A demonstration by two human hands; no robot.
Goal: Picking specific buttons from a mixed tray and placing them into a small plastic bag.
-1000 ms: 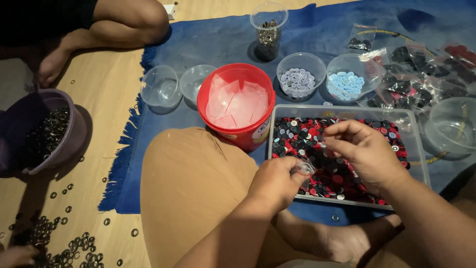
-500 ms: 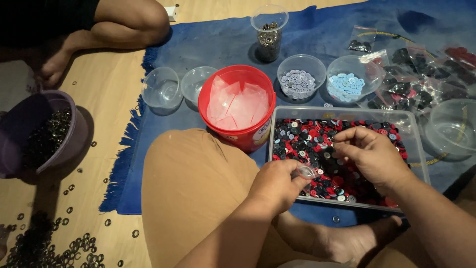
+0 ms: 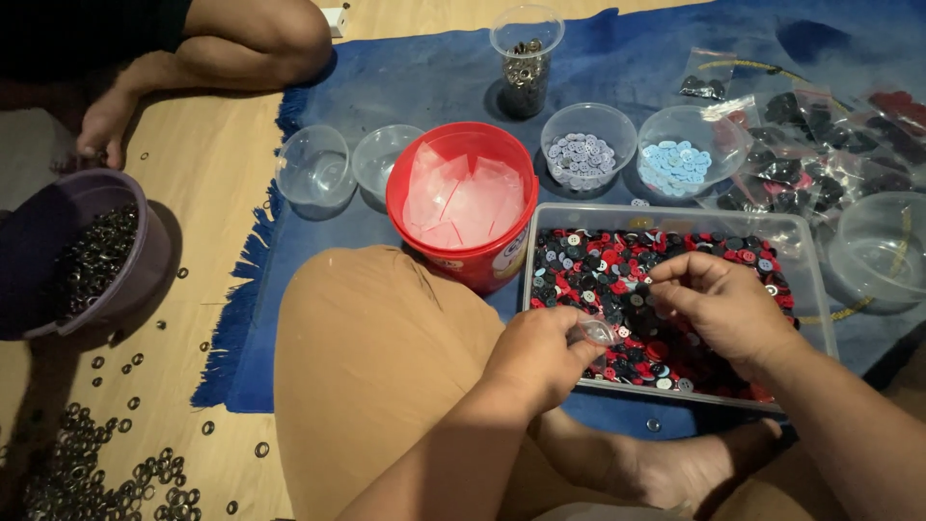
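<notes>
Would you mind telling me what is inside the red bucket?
The red bucket holds small clear plastic bags, piled loosely. Whatever lies beneath them, down to the bottom, is covered.

Clear glossy plastic tray (image 3: 818,289) of glossy buttons (image 3: 617,275) on matt fringed cloth rug (image 3: 424,87).

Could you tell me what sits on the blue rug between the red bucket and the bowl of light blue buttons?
In the head view, a clear bowl of pale lilac buttons sits between the red bucket and the bowl of light blue buttons.
</notes>
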